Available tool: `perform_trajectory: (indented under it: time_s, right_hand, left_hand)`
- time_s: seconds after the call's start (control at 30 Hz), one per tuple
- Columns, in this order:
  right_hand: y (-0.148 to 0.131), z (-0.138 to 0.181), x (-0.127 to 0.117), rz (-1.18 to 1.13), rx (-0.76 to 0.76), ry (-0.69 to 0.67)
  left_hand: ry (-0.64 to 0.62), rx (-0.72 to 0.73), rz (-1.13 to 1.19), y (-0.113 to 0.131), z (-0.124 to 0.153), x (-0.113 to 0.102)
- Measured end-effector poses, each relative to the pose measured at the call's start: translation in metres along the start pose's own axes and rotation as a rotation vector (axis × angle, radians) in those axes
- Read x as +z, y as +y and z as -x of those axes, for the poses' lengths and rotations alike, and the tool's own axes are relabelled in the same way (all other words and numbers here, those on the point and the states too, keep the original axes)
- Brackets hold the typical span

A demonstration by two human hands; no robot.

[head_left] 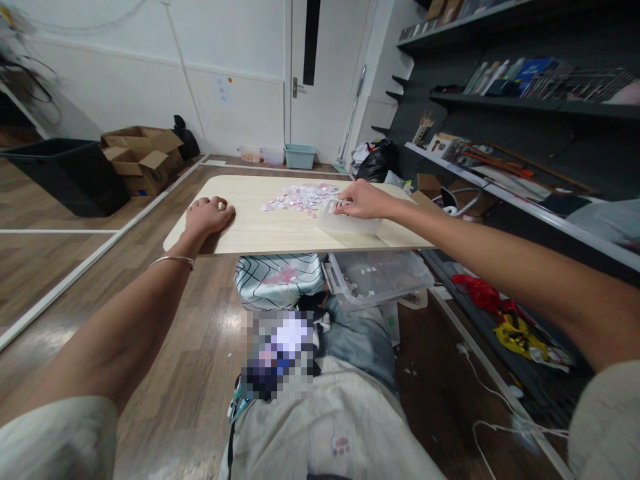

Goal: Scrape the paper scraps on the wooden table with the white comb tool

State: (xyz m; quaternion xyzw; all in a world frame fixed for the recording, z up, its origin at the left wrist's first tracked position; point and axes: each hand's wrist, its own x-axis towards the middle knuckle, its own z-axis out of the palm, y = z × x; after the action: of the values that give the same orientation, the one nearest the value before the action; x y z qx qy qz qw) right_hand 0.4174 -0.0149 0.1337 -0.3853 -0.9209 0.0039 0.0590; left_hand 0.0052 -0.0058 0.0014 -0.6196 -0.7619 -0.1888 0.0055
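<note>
My right hand (363, 200) grips a flat white scraper (347, 225) through the slot near its upper edge. The scraper stands tilted on a pale wooden board (245, 233), its far side close to a spread pile of small white and pink pieces (303, 197). Exactly what those pieces are is too small to tell. On the left part of the board rests my left hand (207, 217), its fingers curled in. A small beige spot shows at its knuckles, and whatever lies under the fingers is hidden.
Below the board's near edge are a patterned cushioned stool (243, 283) and a clear plastic bin (345, 293) with small white bits. A blurred-out phone-like object (280, 353) lies near my lap. Dark shelves (500, 103) line the right; cardboard boxes (145, 160) and a black bin (70, 180) stand left.
</note>
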Motion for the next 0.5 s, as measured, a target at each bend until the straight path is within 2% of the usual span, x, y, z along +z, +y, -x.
perform_trajectory:
  time_s: [0.13,0.27,0.5]
  right_hand:
    - [0.007,0.007,0.004,-0.123,0.026,0.015]
    - [0.011,0.004,0.004,-0.161,0.079,-0.033]
    - [0.003,-0.009,0.006,-0.003,0.102,-0.188]
  left_hand:
    - [-0.013,-0.005,-0.01,0.002,0.0,-0.002]
    - [-0.019,-0.006,-0.011,0.001,0.0,-0.001]
    - [-0.003,0.01,0.014,-0.001,-0.001,0.001]
